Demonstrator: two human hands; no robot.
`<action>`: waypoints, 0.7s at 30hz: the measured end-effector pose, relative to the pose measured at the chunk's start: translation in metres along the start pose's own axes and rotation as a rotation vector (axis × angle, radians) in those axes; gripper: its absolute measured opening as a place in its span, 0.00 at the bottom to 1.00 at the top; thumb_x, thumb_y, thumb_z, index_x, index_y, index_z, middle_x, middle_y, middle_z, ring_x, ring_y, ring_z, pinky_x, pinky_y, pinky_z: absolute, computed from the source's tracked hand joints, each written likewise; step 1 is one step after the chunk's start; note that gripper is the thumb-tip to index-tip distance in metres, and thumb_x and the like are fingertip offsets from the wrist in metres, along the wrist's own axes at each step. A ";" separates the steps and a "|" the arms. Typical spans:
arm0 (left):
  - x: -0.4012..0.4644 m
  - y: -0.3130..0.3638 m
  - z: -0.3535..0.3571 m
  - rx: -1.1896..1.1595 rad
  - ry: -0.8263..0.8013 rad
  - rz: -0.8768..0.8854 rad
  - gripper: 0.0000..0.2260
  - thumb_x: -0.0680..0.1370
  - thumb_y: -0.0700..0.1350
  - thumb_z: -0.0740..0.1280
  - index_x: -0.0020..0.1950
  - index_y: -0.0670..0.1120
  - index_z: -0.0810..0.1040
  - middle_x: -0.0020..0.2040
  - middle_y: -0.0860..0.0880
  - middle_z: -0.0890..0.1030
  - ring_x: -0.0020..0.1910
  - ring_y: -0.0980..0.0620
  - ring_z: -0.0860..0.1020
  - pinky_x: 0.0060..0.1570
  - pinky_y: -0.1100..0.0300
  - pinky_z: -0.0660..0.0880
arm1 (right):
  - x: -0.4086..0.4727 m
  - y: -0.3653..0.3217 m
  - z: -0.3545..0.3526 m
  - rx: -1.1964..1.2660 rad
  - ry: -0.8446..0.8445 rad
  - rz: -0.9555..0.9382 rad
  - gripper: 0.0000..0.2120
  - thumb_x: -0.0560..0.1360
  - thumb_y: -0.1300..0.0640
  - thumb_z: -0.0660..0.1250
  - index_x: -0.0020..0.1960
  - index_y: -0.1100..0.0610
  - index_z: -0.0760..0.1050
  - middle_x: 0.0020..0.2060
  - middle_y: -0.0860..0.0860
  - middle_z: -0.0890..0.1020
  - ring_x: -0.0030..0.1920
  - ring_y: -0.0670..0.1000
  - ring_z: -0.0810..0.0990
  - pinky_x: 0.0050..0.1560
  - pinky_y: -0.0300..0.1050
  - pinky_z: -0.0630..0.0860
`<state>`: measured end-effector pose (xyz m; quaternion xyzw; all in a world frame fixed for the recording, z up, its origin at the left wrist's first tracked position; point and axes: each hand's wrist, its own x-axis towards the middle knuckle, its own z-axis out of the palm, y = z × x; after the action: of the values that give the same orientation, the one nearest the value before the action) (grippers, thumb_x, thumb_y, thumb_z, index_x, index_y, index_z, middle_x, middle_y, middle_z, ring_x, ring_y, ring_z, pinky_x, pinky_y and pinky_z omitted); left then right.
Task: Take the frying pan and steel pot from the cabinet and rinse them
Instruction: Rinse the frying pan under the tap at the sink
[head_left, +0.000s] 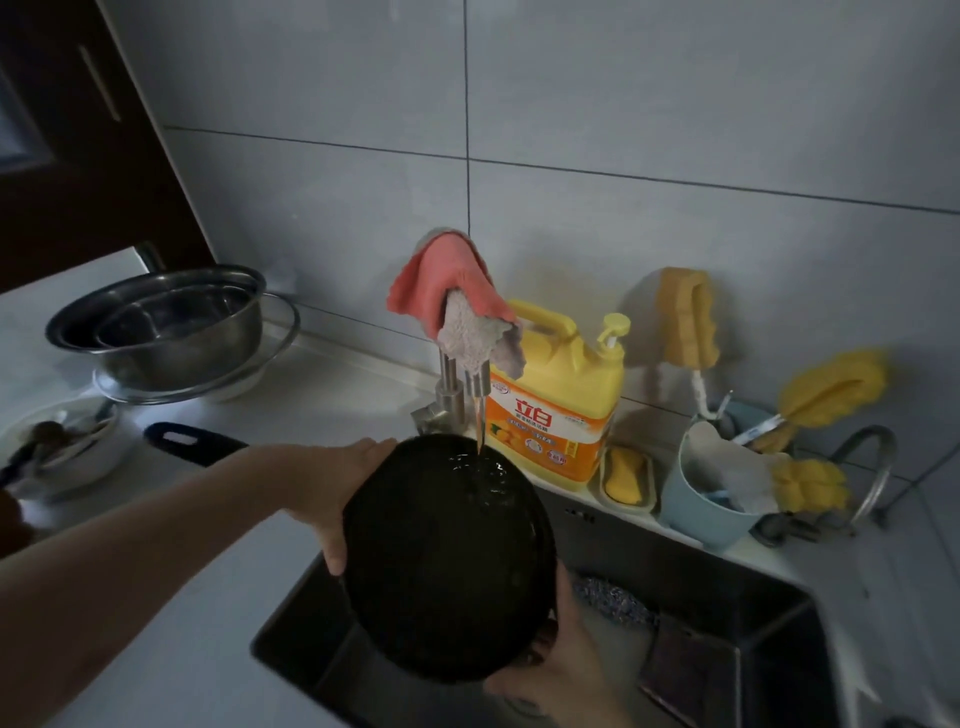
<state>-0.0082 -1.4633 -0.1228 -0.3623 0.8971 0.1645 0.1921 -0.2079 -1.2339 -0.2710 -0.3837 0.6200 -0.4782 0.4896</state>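
The left hand (332, 499) is curled round the far left edge of the round black frying pan (447, 566). The right hand (550, 670) grips the near edge from below. The pan is tipped up over the dark sink (727, 587), and a thin stream from the steel tap (475, 387) hits its top part.

The pan is wet, so it could slip and bang down into the sink. Water could splash off the tilted pan onto the white tabletop (332, 384) or the big yellow soap bottle (561, 410) just behind. The pink and grey cloths (457, 306) on the tap might drop into the pan. The shiny steel pot (161, 327) waits on the tabletop at the left, not yet rinsed, I think.
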 end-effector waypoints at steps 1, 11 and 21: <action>-0.002 -0.001 -0.002 0.008 0.055 0.048 0.62 0.59 0.54 0.81 0.77 0.54 0.39 0.76 0.50 0.56 0.72 0.49 0.63 0.69 0.50 0.67 | 0.000 0.000 0.002 -0.037 0.052 -0.032 0.72 0.43 0.53 0.88 0.74 0.33 0.47 0.72 0.39 0.65 0.72 0.45 0.67 0.70 0.51 0.69; 0.013 0.009 0.075 -0.390 0.210 0.152 0.65 0.54 0.64 0.79 0.72 0.65 0.30 0.74 0.61 0.48 0.71 0.58 0.58 0.71 0.57 0.62 | -0.003 -0.081 -0.080 -0.601 0.031 -0.235 0.71 0.51 0.36 0.84 0.78 0.38 0.37 0.75 0.35 0.55 0.75 0.37 0.54 0.76 0.46 0.58; 0.013 0.013 0.081 -0.447 -0.087 0.108 0.67 0.50 0.67 0.75 0.78 0.54 0.39 0.76 0.55 0.55 0.72 0.58 0.57 0.70 0.66 0.57 | -0.006 -0.071 -0.095 -0.503 -0.170 0.017 0.65 0.52 0.43 0.85 0.75 0.33 0.44 0.67 0.29 0.65 0.71 0.36 0.62 0.75 0.48 0.61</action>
<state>-0.0078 -1.4264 -0.1974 -0.3401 0.8474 0.3843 0.1364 -0.2982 -1.2254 -0.1950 -0.5266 0.6793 -0.2710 0.4333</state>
